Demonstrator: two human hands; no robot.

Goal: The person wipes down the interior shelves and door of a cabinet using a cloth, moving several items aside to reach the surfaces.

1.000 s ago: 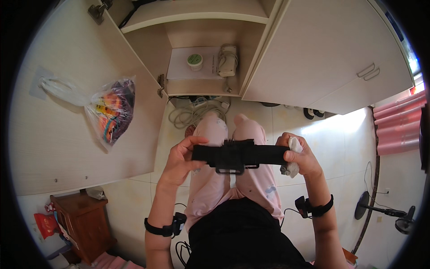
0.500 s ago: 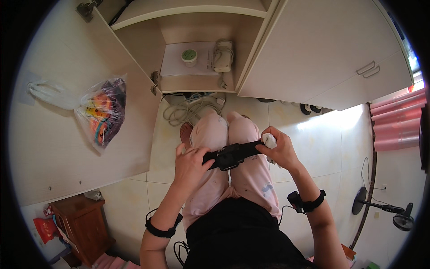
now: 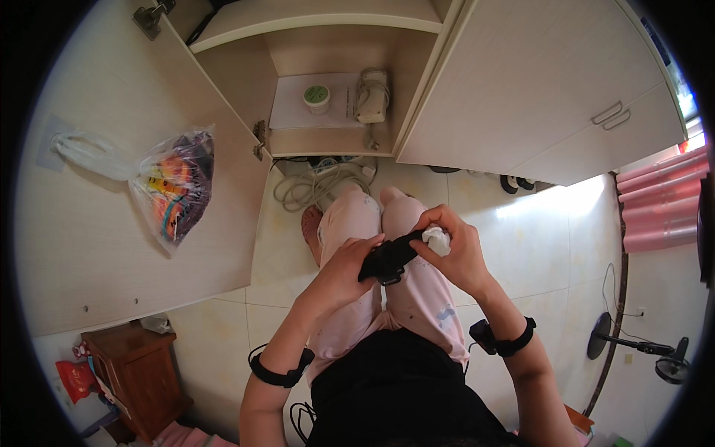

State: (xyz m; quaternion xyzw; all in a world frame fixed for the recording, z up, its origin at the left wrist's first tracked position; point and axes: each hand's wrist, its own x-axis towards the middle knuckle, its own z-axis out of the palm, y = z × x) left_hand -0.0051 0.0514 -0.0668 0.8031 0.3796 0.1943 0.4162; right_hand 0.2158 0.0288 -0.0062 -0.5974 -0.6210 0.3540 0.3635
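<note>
A person in a soft black top (image 3: 410,395) and pale pink trousers (image 3: 350,220) holds a black strap (image 3: 389,261) above the thighs, the left hand (image 3: 342,272) gripping its lower end and the right hand (image 3: 460,252) pinching the upper end along with a crumpled white wad (image 3: 436,240). The strap looks matte and flat, tilted up to the right, with a dark, blocky mount and a squared loop along its lower edge. Dark bands circle the left (image 3: 281,371) and right (image 3: 518,343) forearms. Underfoot, glossy cream tiles (image 3: 514,261) catch daylight; a reddish-brown shoe (image 3: 310,225) shows beside the knee, and grey cable (image 3: 287,197) lies in loose loops just beyond. A clear, wrinkled plastic bag (image 3: 179,190) with colourful contents hangs on a smooth, pale open door (image 3: 194,287). Inside the cabinet (image 3: 331,141), a round white tub (image 3: 317,98) with a green top stands on white paper (image 3: 287,108), near a boxy off-white device (image 3: 372,100) wrapped in its cord. A pleated pink curtain (image 3: 663,205) hangs at far right.
</note>
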